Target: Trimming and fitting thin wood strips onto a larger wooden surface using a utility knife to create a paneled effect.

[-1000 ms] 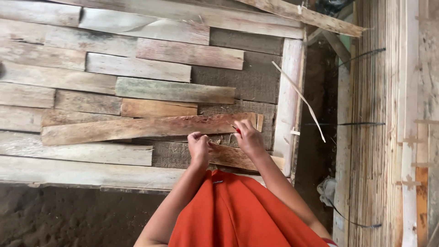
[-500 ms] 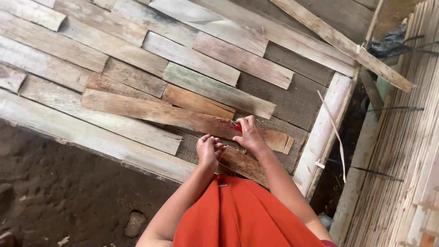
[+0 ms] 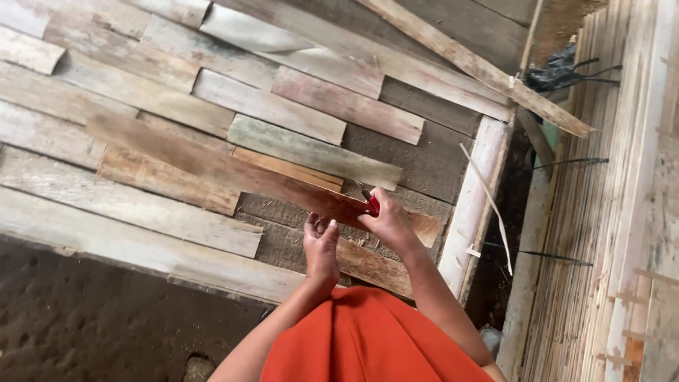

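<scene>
A long brown plank lies slanted across a bed of weathered boards. My right hand rests on the plank near its right end and is closed around a small red-handled tool, whose metal tip points up the plank. My left hand sits just below the plank's lower edge, fingers curled against it; whether it grips the plank I cannot tell. An orange garment covers my lap below both hands.
A pale upright post borders the boards on the right, with a thin stick leaning by it. A bamboo-slat wall fills the right side. Dark soil lies at lower left. A long diagonal beam crosses the top.
The view has swung and tilted, so the boards now run diagonally. The brown plank's left end looks raised and shifted. Both hands stay at its right end.
</scene>
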